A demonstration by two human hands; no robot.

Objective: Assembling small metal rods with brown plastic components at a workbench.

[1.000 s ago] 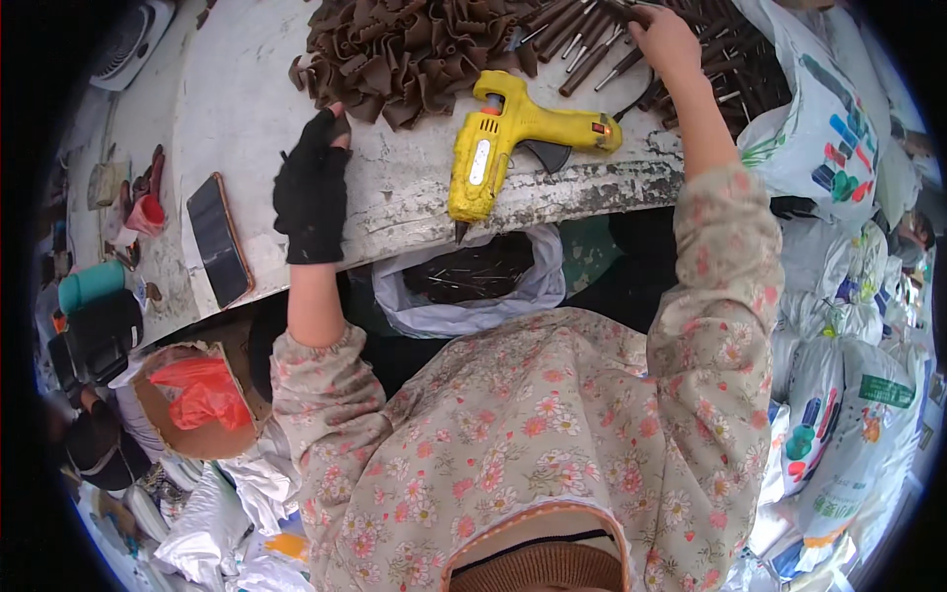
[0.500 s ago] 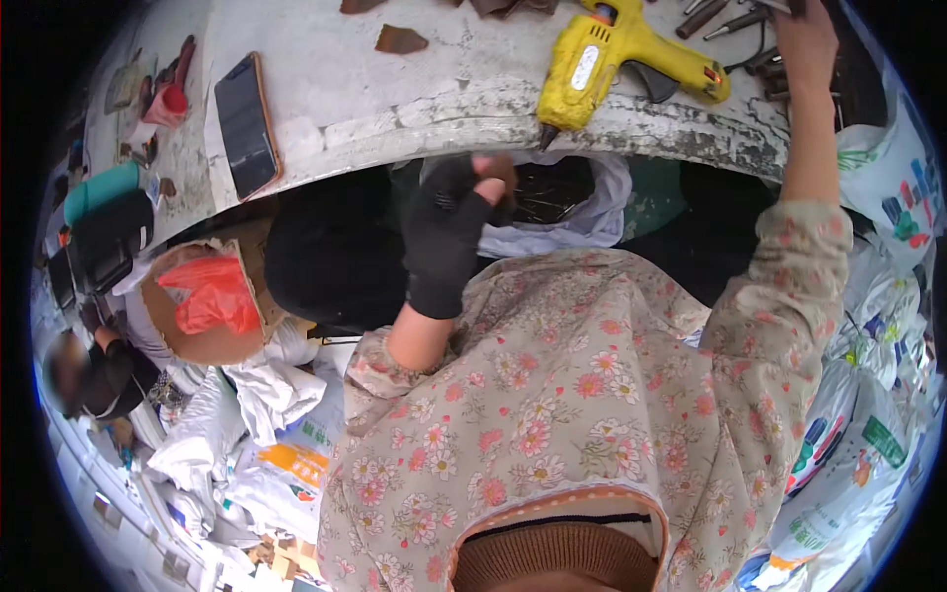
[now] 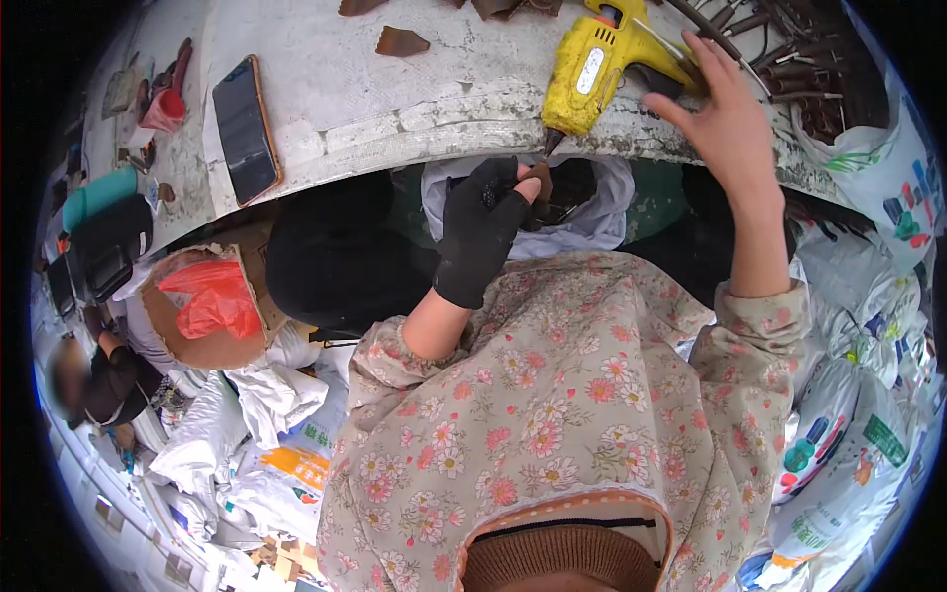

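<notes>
Head view: left hand (image 3: 478, 232) in black fingerless glove, thumb and finger pinched on a small brown piece (image 3: 542, 182), just below the nozzle of the yellow glue gun (image 3: 580, 84); can't tell if they touch. Gun lies on the white worktable (image 3: 345, 94), nozzle over the edge. Right hand (image 3: 730, 133) bare, fingers spread wide by the gun's handle; contact unclear. Brown sticks (image 3: 809, 77) beyond it. White bag (image 3: 619, 212) below the edge, phone (image 3: 247, 133) on table at left
</notes>
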